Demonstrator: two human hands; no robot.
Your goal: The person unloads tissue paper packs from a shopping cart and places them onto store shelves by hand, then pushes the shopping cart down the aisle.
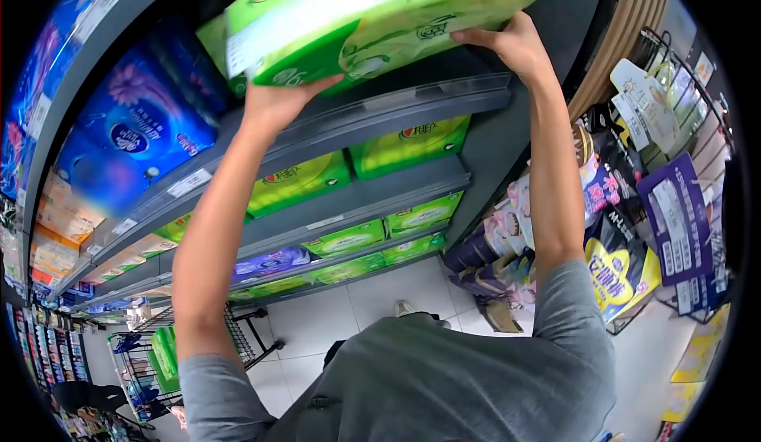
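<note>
A large green tissue multipack is held up over the upper shelf, between my two hands. At its lower left corner, my left hand grips from below, with the thumb laid along the front face. My right hand holds the right end, its thumb pressed on the front and its other fingers hidden behind. Beneath the pack runs the clear-edged upper shelf. Behind its left end, part of another green pack shows.
Blue tissue packs stand left on the same shelf. Lower shelves hold more green packs and a purple one. A wire rack with hanging bags stands close on the right. A shopping cart is at lower left.
</note>
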